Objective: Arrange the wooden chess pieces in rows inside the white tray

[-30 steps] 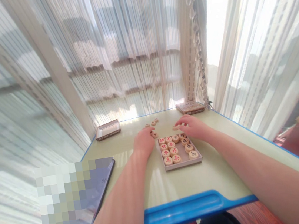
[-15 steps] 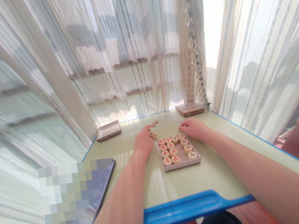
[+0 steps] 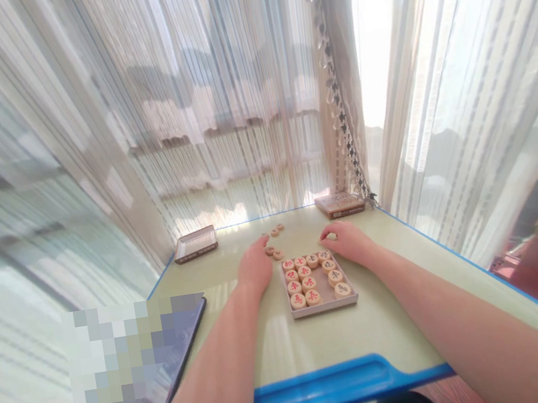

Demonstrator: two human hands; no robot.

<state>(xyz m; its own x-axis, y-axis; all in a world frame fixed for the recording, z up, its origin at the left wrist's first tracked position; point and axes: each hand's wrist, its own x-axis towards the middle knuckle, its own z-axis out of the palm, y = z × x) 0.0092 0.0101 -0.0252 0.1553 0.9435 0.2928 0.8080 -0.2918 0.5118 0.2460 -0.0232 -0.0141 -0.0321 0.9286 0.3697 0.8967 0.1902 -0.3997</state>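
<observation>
A shallow grey tray (image 3: 323,307) lies mid-table and holds several round wooden chess pieces (image 3: 306,283) with red and black characters. My right hand (image 3: 349,242) rests at the tray's far right corner, its fingers curled in a pinch on a chess piece there. My left hand (image 3: 255,268) lies palm down just left of the tray, fingers stretched out. Its fingertips touch two loose pieces (image 3: 275,252) on the table. A few more loose pieces (image 3: 276,229) lie farther back.
An empty box half (image 3: 195,244) sits at the back left and a patterned box (image 3: 339,204) at the back right. A dark flat tablet-like thing (image 3: 178,339) lies at left, partly pixelated. The table's blue front rim (image 3: 327,387) has a groove. Sheer curtains surround the table.
My right hand has come back from the loose pieces to the tray's far right corner with a piece in its pinch. The left hand stays by the loose pieces. The view has tilted up slightly.
</observation>
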